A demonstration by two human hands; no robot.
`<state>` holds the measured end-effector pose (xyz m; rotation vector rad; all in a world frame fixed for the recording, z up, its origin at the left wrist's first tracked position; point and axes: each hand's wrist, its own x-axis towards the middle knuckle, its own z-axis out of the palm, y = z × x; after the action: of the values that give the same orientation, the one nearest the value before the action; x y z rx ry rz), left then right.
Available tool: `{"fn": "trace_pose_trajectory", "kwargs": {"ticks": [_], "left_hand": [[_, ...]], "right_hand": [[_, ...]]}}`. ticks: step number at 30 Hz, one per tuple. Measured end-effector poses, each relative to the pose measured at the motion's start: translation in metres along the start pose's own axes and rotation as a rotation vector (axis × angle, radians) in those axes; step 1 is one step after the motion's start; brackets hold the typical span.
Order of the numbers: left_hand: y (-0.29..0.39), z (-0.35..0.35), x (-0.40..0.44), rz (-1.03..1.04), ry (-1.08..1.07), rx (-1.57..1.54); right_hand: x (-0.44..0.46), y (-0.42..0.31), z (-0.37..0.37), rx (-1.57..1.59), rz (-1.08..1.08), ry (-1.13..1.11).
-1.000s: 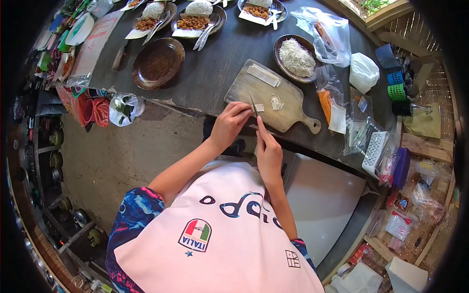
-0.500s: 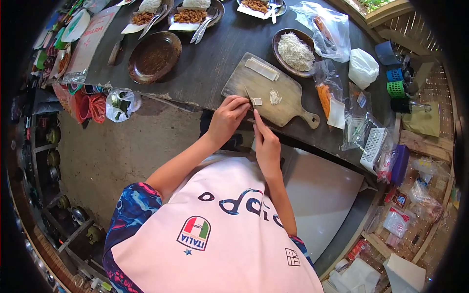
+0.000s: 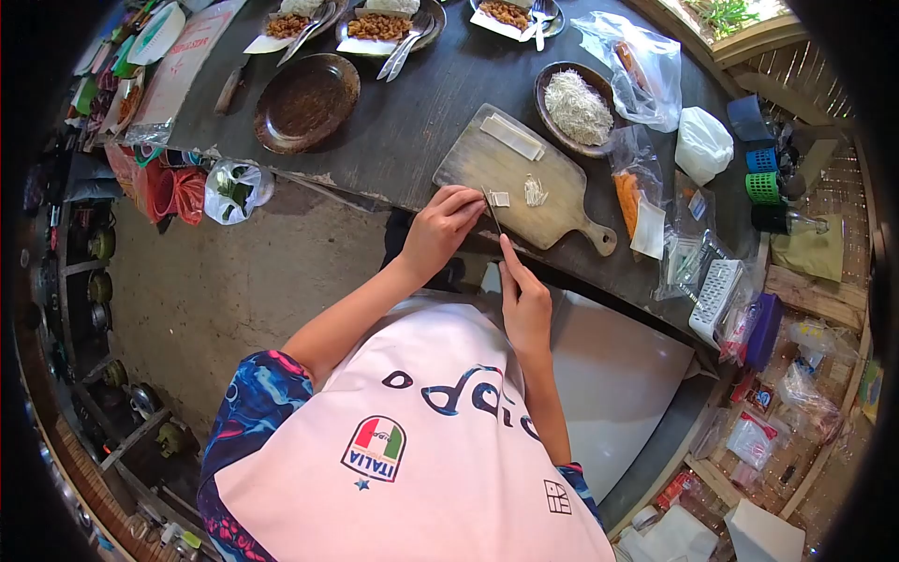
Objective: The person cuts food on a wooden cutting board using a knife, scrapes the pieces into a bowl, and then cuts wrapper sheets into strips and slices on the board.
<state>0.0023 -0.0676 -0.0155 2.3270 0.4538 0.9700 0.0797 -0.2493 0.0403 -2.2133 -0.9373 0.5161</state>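
My right hand (image 3: 527, 302) is closed around the handle of a knife (image 3: 493, 214), whose thin blade points up and left over the near edge of a wooden cutting board (image 3: 552, 201). My left hand (image 3: 440, 232) has its fingers pinched together beside the blade, at the board's left near side; whatever they grip is hidden. Just right of the blade lies a small pale cut piece (image 3: 500, 199). Next to it is a little heap of thin pale slivers (image 3: 535, 191). Longer pale flat strips (image 3: 511, 138) rest at the board's far end.
Behind the board stands a brown bowl (image 3: 607, 140) heaped with white shreds. A brown plate (image 3: 306, 103) and another knife (image 3: 229, 89) lie left. Plastic bags (image 3: 703, 145), an orange food packet (image 3: 627, 195) and a white basket (image 3: 716, 292) line the right side.
The knife has been drawn back toward me and its tip has dropped nearer my left fingers. My right hand moved slightly right and down. The whole view has shifted slightly.
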Motion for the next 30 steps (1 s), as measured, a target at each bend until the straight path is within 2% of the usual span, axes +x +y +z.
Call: {"fn": "trace_pose_trajectory", "kwargs": {"ticks": [11,14,16,20,21,23,27,30], "left_hand": [[0.005,-0.001,-0.002,-0.038,-0.044,0.035],[0.007,-0.001,0.001,-0.042,-0.038,0.024],[0.004,-0.001,0.003,-0.062,-0.019,-0.001],[0.004,-0.006,0.008,-0.253,0.099,-0.25],[0.004,-0.009,0.011,-0.252,0.124,-0.233],[-0.001,-0.018,0.019,-0.242,0.18,-0.186],[-0.007,-0.026,0.027,-0.26,0.156,-0.146],[-0.014,-0.022,0.024,-0.215,0.115,-0.087]], "right_hand": [[0.011,-0.003,0.016,-0.075,-0.034,0.039],[0.032,0.005,0.02,0.236,-0.099,0.144],[0.03,-0.002,0.01,0.229,-0.056,0.144],[0.015,-0.005,-0.003,0.203,0.115,0.067],[0.014,-0.006,-0.003,0.199,0.16,0.049],[0.01,-0.002,0.008,0.295,0.105,0.053],[0.009,-0.012,0.013,0.383,0.156,-0.095],[0.012,0.004,0.02,0.533,0.157,-0.111]]}}
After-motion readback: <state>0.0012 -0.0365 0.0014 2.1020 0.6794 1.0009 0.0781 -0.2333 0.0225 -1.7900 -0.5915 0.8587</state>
